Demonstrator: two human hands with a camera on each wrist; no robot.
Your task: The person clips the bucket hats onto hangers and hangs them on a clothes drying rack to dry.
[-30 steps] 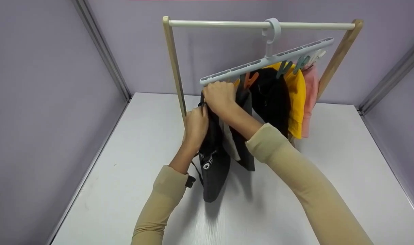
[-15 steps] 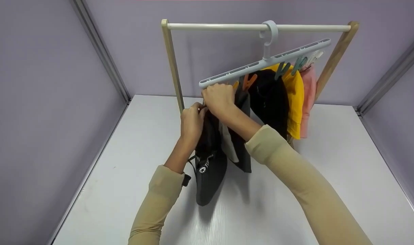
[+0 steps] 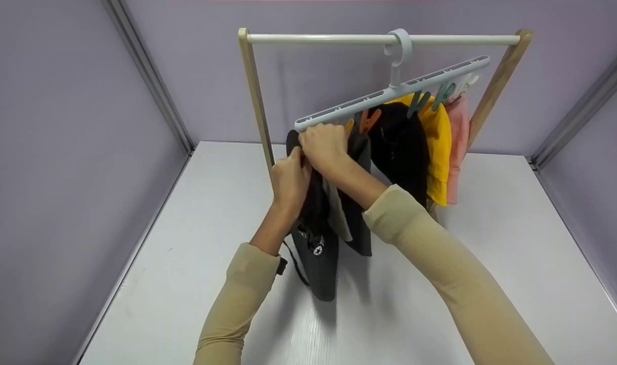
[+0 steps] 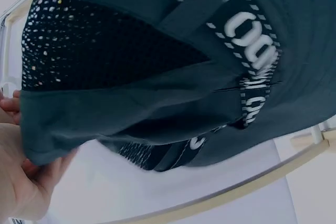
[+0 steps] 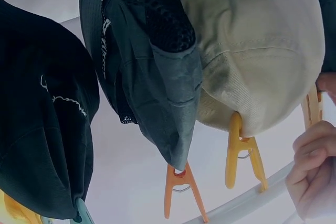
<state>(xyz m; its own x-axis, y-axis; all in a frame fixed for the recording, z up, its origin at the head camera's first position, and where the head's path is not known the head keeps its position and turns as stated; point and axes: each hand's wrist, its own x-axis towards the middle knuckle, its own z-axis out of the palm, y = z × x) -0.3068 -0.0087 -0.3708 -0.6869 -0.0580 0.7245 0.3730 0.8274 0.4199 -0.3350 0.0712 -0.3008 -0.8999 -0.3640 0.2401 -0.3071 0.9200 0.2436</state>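
Note:
My left hand [image 3: 289, 183] grips the crown edge of a dark grey brimmed hat [image 3: 316, 268] with white lettering. The left wrist view shows the hat's mesh panel [image 4: 100, 45] and the left fingers curled round its edge. Right beside it, my right hand [image 3: 324, 147] is at the low left end of the pale hanger [image 3: 389, 94]. In the right wrist view its curled fingers [image 5: 312, 156] pinch a tan clothespin [image 5: 313, 106], whose lower part they hide. The grey hat's edge lies close to this clothespin.
A beige hat [image 5: 257, 51], a second dark grey hat [image 5: 163, 66], a black hat [image 3: 402, 152], a yellow hat [image 3: 439, 152] and a pink one [image 3: 459, 147] hang from clothespins. The hanger tilts from the rack's white bar [image 3: 318, 39].
The left hand has shifted slightly and the grey hat has swung, its brim now pointing more to the right. More of its crown shows above the left hand. The right hand stays by the hanger's end.

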